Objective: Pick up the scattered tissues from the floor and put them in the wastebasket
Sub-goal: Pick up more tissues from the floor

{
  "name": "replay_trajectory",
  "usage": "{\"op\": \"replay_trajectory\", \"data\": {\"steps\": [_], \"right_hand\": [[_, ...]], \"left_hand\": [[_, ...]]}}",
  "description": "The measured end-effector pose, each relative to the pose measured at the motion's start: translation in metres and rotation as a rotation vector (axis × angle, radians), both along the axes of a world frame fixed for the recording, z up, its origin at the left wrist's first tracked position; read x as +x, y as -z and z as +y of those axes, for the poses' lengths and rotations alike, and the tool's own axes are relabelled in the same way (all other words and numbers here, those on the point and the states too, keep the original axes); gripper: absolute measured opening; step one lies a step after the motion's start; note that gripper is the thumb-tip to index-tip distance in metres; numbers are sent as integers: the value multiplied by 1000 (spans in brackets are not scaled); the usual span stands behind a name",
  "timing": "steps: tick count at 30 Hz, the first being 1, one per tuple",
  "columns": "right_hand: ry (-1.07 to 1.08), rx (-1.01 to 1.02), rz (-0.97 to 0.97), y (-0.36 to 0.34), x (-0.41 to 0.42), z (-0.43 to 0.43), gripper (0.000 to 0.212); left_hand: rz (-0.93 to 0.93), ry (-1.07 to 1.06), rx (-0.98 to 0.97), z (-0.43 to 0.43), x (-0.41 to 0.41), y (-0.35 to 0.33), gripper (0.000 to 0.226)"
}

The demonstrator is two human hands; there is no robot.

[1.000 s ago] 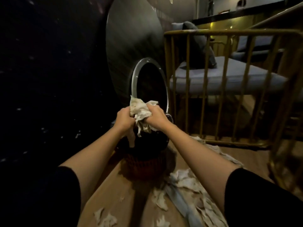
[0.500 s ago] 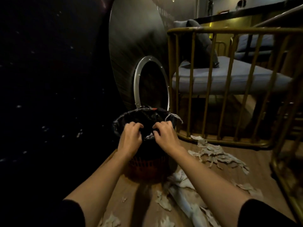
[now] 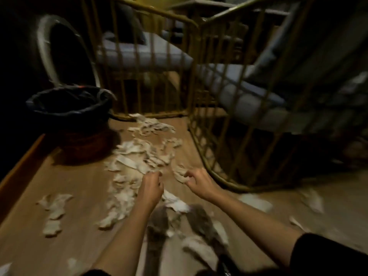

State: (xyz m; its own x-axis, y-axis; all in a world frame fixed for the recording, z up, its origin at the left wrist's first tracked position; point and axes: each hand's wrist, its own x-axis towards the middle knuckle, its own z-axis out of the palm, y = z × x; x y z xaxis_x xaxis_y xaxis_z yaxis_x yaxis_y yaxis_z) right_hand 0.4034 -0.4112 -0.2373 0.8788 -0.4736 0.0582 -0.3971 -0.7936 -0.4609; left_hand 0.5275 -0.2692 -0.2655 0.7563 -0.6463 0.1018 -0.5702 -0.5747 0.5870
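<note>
Both hands reach into tissues beside the wastebasket.
The tissues trail away from it along the floor; left hand loosely curled, right hand pinching one scrap; railing alongside.

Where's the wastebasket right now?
In the head view the wastebasket stands upper left on the wooden floor, beside the gold railing, with the nearest tissues to its right.

One wastebasket stands at the left of the frame, lined with one dark bag. Two hands show, the left hand and the right hand, at lower centre. Torn tissues lie across the middle and bottom of the floor, too many and too blurred to count. Two railing panels meet at upper centre.
</note>
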Motion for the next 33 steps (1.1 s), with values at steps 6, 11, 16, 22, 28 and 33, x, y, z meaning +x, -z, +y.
{"op": "replay_trajectory", "data": {"steps": [6,11,16,22,28,33], "right_hand": [[342,57,240,34,-175,-55,27],[579,-2,317,110,-266,-125,43],[833,-35,373,173,-337,-178,58],[856,97,428,188,-389,-196,54],[953,128,155,185,-380,-178,14],[1065,314,-16,167,-392,-174,29]], "left_hand": [[253,357,155,-73,-147,56,46],[181,619,180,-173,-210,125,64],[-43,704,164,-234,-230,210,73],[-35,615,-23,-233,-234,218,40],[46,505,-93,-232,-243,196,8],[326,863,-89,-206,-285,141,9]]}}
